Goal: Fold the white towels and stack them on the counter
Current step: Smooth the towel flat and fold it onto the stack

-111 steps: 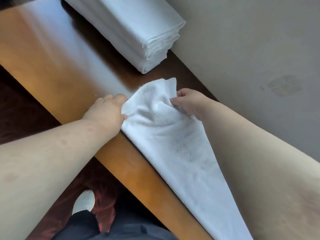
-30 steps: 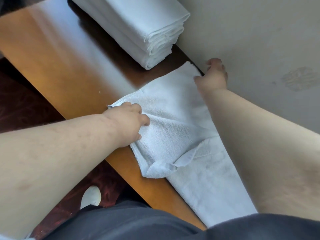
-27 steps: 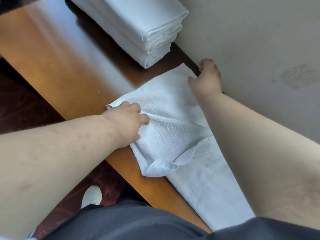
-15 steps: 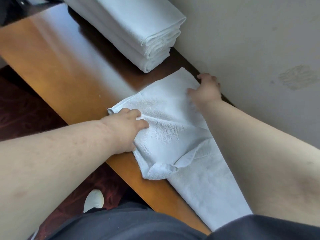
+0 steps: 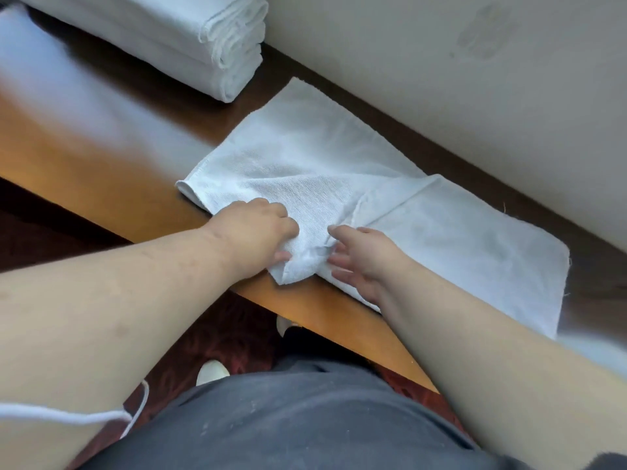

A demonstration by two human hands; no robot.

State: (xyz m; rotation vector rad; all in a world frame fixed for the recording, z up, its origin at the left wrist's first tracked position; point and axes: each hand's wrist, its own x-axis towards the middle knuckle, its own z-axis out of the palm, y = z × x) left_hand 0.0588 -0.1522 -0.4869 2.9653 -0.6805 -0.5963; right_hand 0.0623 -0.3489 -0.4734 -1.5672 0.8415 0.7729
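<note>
your left hand point(image 5: 256, 234) pinches the bunched near corner of the soft white terry towel point(image 5: 339, 184) in the middle of the frame. your right hand point(image 5: 361, 257) lies just beside it, fingers spread and flat on the cloth. the towel lies half folded on the shiny brown wooden counter point(image 5: 101, 130), reaching from your hands toward the upper middle and out to the right. pull that crumpled corner flat and line it up with the edge below, then smooth the top layer. the neat pile of folded white towels point(image 5: 176, 35) waits in the upper left, well apart from your hands.
</note>
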